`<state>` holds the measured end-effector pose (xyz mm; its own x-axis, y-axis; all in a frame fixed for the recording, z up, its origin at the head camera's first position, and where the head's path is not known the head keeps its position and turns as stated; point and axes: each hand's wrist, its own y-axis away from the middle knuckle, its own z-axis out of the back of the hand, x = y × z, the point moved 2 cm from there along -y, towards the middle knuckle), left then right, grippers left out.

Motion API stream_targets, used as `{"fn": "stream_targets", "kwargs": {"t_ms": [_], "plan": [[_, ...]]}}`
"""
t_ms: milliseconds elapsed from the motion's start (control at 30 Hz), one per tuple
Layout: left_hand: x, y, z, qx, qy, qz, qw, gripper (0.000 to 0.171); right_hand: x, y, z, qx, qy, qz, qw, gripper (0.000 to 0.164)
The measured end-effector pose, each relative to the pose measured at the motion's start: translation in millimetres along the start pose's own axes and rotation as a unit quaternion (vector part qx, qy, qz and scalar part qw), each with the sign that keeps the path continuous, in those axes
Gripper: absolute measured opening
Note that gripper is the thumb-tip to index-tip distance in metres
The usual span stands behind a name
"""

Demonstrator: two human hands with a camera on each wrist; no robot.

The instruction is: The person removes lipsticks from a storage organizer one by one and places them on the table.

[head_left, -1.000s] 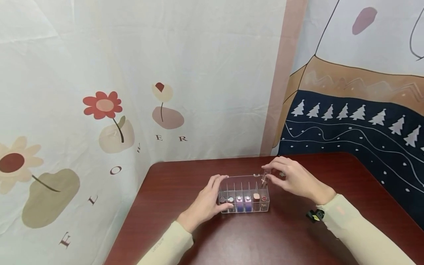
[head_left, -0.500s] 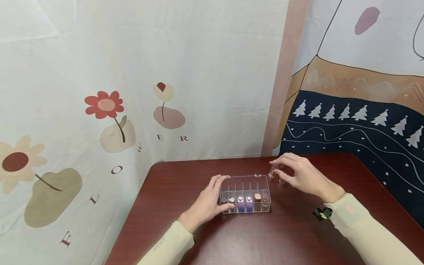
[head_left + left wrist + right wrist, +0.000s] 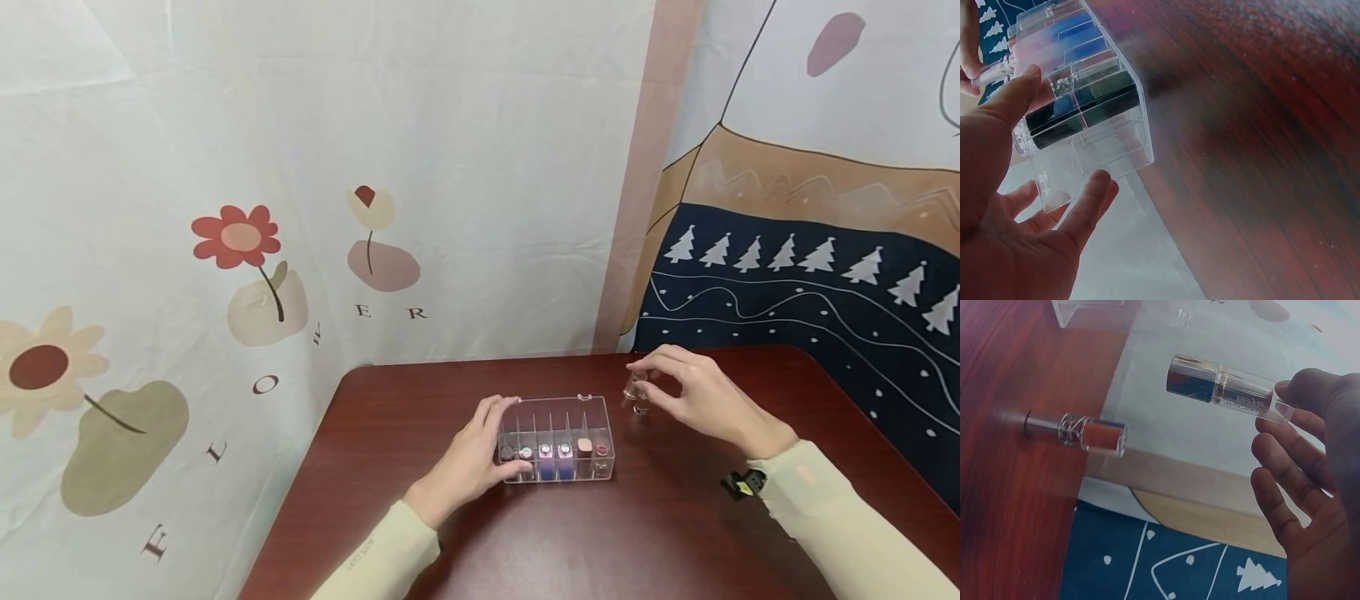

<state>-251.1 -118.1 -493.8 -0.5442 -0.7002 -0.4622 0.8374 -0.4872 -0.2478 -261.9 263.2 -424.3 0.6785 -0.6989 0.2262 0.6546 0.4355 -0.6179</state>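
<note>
Head view: A person in pale sleeves works over a dark red worktop [image 3: 555, 542] before a flower-printed cloth [image 3: 465, 167]. The left hand [image 3: 467, 454] grips the left end of a clear divided box [image 3: 576, 421], whose front row holds small cosmetics, two of them purple containers [image 3: 556, 468]. Right of the box, the right hand [image 3: 701, 398] pinches a clear-topped tube.

Left wrist view: The thumb and fingers hold the box from opposite sides; dark tubes [image 3: 1082, 112] lie within.

Right wrist view: Thumb and fingertip pinch the clear end of the clear-topped tube [image 3: 1219, 386]. Near it, a silver-patterned tube [image 3: 1074, 429] stands upright on the worktop.
</note>
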Motion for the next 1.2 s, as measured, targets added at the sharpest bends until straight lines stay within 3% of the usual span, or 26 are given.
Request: {"fn": "stream_targets", "kwargs": {"t_ms": [933, 1200], "plan": [[0.1, -1.4, 0.2, 0.004, -0.006, -0.003, 1.0, 0.103, -38, 17, 13, -0.035, 0.022, -0.015, 0.999, 0.047], [-1.6, -0.5, 1.0, 0.005, -0.002, -0.001, 1.0, 0.102, -49, 27, 7, -0.016, 0.026, -0.042, 0.999, 0.041]]}}
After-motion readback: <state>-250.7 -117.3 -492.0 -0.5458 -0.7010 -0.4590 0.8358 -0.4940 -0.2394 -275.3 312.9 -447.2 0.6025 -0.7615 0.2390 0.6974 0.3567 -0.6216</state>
